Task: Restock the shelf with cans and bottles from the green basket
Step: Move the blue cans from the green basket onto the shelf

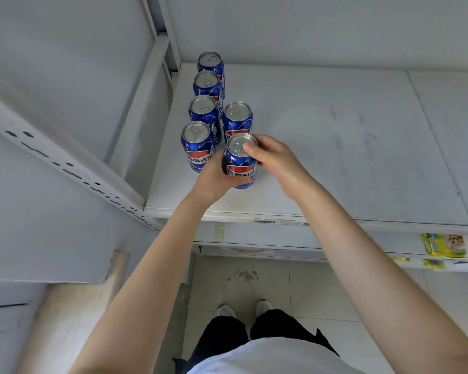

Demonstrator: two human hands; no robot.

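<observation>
Several blue cola cans stand upright on the white shelf board [335,147] near its left end. A row of them [204,109] runs front to back, and one more can [237,117] stands to their right. In front of that one stands the nearest can [239,168], held by both hands. My left hand [214,179] wraps its lower left side. My right hand [276,160] grips its right side, thumb resting on the lid. The green basket is not in view.
A white perforated upright [65,163] and frame post [143,109] border the shelf on the left. A lower shelf holds yellow packets [443,245] at the right. A barcode label [265,221] sits on the shelf's front edge. Tiled floor and my feet lie below.
</observation>
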